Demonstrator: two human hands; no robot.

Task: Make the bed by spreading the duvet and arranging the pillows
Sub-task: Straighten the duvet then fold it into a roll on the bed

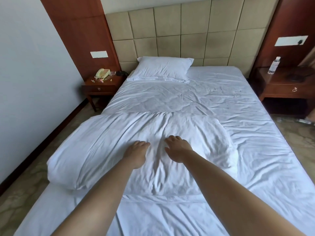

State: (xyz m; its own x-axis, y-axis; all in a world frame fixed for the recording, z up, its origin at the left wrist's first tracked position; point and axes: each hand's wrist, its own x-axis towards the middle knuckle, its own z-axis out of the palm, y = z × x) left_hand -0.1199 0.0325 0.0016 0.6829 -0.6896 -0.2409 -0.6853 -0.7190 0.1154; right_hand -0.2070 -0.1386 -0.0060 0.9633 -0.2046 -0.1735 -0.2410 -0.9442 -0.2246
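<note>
A white duvet [196,99] lies spread and wrinkled over the bed. One white pillow [163,68] rests flat at the head, on the left side against the padded headboard. A second white pillow [95,149] lies crosswise on the duvet in the middle of the bed, its left end hanging over the bed's left edge. My left hand [137,153] and my right hand [177,148] press down side by side on this pillow's middle, fingers bent into the fabric, which bunches between them. Whether the fingers pinch the cloth cannot be told.
A wooden nightstand [95,87] at the left carries a telephone [102,73] and small items. The right nightstand [286,86] carries a water bottle [274,65]. A white wall runs close along the left; patterned carpet [25,188] shows on both sides.
</note>
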